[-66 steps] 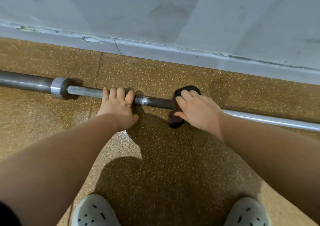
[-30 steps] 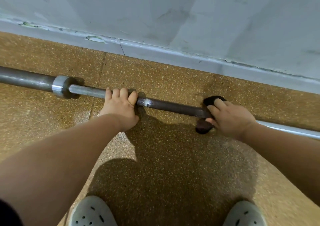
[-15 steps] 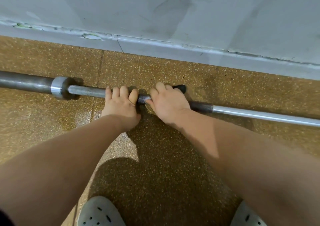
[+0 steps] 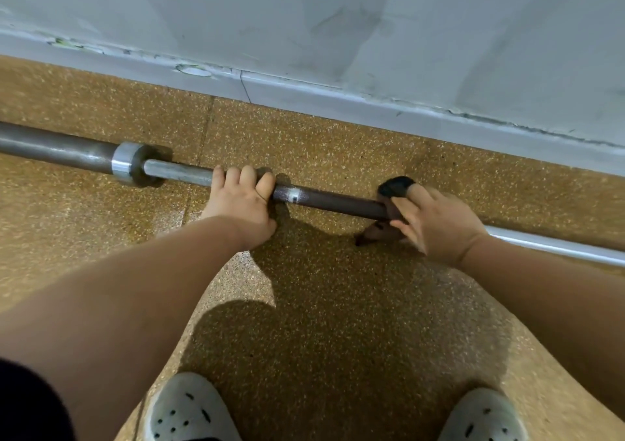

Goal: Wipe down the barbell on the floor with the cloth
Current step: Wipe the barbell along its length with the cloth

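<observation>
A steel barbell [image 4: 333, 201] lies on the speckled brown floor, running from the left edge down to the right edge, with a thick sleeve and silver collar [image 4: 126, 162] at the left. My left hand [image 4: 241, 202] grips the shaft just right of the collar, fingers curled over it. My right hand [image 4: 434, 222] holds a dark cloth [image 4: 394, 186] wrapped around the shaft further right; cloth ends stick out above and below the bar. The shaft between my hands looks dark, and right of my right hand it is shiny.
A grey wall with a pale skirting board [image 4: 338, 97] runs close behind the barbell. My two white perforated clogs, the left one [image 4: 189, 410] and the right one [image 4: 483, 417], stand at the bottom edge. A floor seam [image 4: 206, 126] crosses near the collar.
My right hand has slid the cloth along the shaft to the right, away from my left hand, which it was almost touching half a second ago. My left hand has kept its grip.
</observation>
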